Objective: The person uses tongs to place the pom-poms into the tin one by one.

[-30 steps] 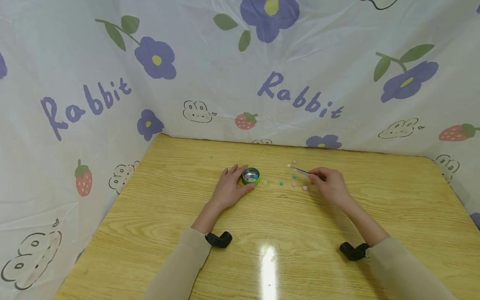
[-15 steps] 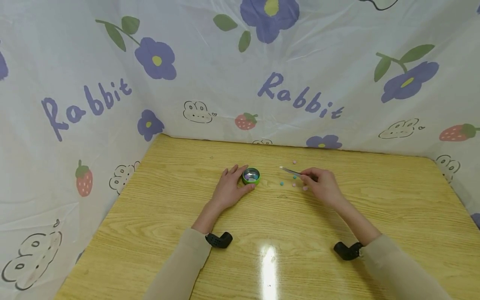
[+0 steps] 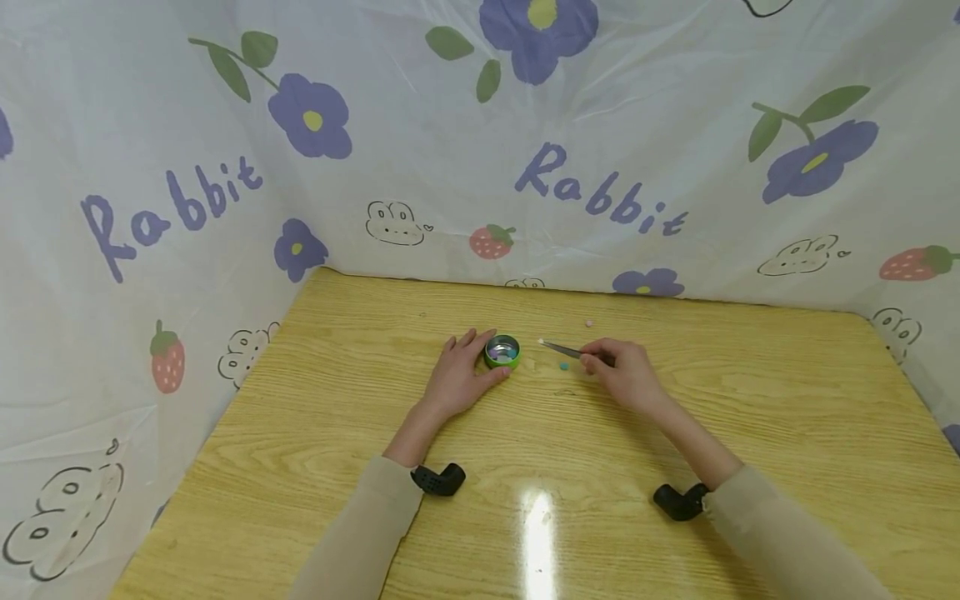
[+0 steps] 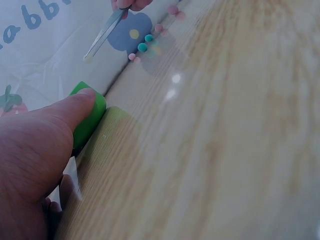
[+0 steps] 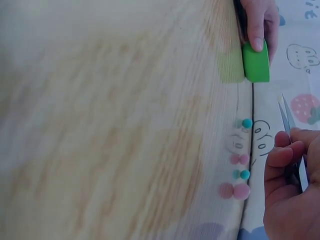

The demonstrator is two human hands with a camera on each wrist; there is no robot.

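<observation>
A small round green tin [image 3: 503, 364] with a silvery inside stands on the table, with purple and teal bits at its bottom. My left hand [image 3: 459, 379] holds it from the left, thumb on the near side and fingers behind. In the left wrist view the thumb lies along the green wall [image 4: 89, 120]. My right hand [image 3: 624, 375] pinches metal tweezers [image 3: 561, 348], tips toward the tin and just right of it. A tiny pale bead [image 3: 541, 341] sits at the tips, above the tabletop.
Below the tweezers lies a teal bead [image 3: 564, 367]; a pink bead [image 3: 588, 323] lies farther back. In the right wrist view more beads show, including a larger pink one [image 5: 242, 191]. A patterned cloth [image 3: 450, 150] hangs behind the wooden table [image 3: 360, 317].
My right hand has moved left with the tweezers and pale bead, closer to the tin. It now hides several beads that showed earlier. My left hand and the tin have stayed put.
</observation>
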